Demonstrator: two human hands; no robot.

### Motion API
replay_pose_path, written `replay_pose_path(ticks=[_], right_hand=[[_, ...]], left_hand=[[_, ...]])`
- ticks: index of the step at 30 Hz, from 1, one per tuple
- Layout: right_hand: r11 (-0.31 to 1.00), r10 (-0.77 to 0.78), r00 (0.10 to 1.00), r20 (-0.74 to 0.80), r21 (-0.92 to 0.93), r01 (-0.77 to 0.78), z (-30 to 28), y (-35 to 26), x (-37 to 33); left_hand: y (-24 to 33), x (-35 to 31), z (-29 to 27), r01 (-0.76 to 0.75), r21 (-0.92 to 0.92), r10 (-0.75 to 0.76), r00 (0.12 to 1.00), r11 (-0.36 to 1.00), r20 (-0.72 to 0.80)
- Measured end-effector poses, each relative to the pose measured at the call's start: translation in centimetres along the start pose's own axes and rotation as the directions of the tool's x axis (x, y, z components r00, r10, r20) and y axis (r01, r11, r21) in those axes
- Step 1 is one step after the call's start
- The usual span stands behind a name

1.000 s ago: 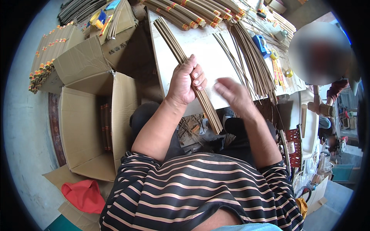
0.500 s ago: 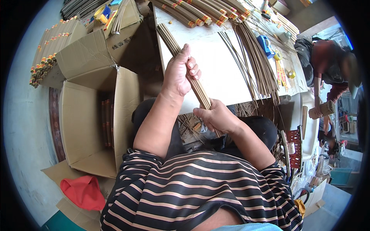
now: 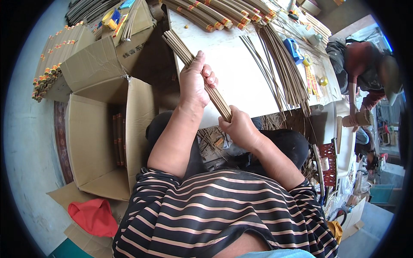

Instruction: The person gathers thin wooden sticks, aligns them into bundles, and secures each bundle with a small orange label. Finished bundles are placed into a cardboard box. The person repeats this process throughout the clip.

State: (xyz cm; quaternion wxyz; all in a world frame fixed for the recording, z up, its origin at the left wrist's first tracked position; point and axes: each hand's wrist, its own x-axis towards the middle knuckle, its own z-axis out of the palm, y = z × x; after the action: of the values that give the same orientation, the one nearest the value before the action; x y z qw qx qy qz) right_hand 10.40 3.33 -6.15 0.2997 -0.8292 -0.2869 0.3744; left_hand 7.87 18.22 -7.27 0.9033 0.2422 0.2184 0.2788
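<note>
A slim bundle of brown incense sticks [image 3: 219, 101] slants across the front of the table, its upper end pointing to the far left. My left hand [image 3: 195, 81] is closed around the middle of it, thumb along the top. At the near end, my right hand [image 3: 243, 129] grips the sticks; its palm and fingers hide their lower tips. The upper ends spread slightly unevenly. To the right, a large heap of loose incense sticks [image 3: 282, 64] lies on the white table [image 3: 241, 81].
Banded incense bundles [image 3: 211, 15] lie along the table's far side. A blue tape dispenser [image 3: 293, 50] and tape rolls sit at right. An open cardboard box [image 3: 92, 142] stands at left, with stacked bundles [image 3: 56, 56] beyond. At far right, another person's hand [image 3: 353, 119] holds a thick bundle.
The bundle's upper end has shifted left, and its lower end no longer sticks out below my right hand. That hand has moved slightly up the picture. The other person's bundle has turned.
</note>
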Motion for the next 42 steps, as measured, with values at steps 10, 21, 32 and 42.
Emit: replay_pose_path(ticks=[10,21,32,42], right_hand=[[0.994,-0.102,0.994,0.043,0.048,0.100,-0.9,1.0,0.9],[0.988,-0.152,0.986,-0.070,0.030,0.154,0.4,2.1,1.4],[0.661,-0.124,0.874,0.470,0.696,-0.280,-1.7,0.8,0.2],[0.904,-0.079,0.845,0.530,0.396,-0.164,-4.6,2.7,-0.7]], left_hand=[[-1.6,-0.2,-0.5,0.153,-0.070,-0.135,0.967,0.986,0.217],[-1.7,-0.1,-0.5,0.136,-0.066,-0.123,0.977,0.989,0.175],[-1.9,-0.2,-0.5,0.303,-0.161,-0.220,0.892,0.939,0.394],[1.0,1.7,-1.8,0.097,-0.208,-0.075,0.991,0.973,0.113]])
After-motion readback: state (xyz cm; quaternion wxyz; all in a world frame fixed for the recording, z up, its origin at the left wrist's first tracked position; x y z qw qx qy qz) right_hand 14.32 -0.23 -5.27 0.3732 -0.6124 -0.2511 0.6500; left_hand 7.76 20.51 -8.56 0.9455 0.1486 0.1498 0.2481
